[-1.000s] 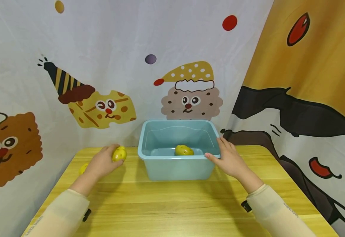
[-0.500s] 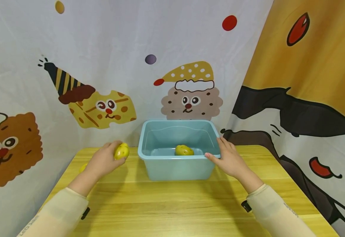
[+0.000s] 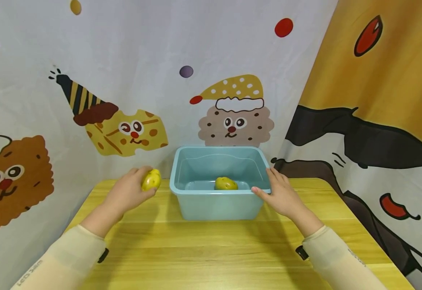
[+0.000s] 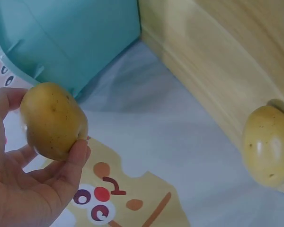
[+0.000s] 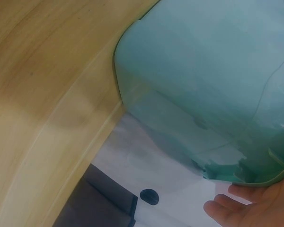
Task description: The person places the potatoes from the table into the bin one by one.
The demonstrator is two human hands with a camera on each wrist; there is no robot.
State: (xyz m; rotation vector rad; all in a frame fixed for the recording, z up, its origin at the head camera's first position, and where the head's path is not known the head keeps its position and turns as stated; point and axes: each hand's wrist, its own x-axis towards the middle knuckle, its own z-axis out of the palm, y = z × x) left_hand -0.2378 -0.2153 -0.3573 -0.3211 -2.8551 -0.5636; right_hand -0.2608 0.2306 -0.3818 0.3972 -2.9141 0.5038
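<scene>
A yellow potato [image 3: 151, 180] is held above the table by my left hand [image 3: 129, 191], pinched between thumb and fingers, left of the light-blue plastic bin [image 3: 218, 206]. The left wrist view shows this held potato [image 4: 54, 120] close up, with small dark pits in its skin. Inside the bin lies another potato [image 3: 226, 183]. My right hand [image 3: 285, 197] rests on the bin's right front corner, thumb on the front rim and fingers along the right side. A third potato [image 4: 267, 146] lies on the table, mostly hidden behind my left arm in the head view.
The bin stands at the back of a wooden table [image 3: 211, 253]. A white cloth [image 3: 142, 48] with cartoon prints hangs right behind it, and a yellow-and-black printed part [image 3: 385, 92] covers the right side.
My left hand has moved slightly up and right with the potato, nearer the bin. The potato on the table has slipped out of sight behind the left arm. My right hand stays on the bin.
</scene>
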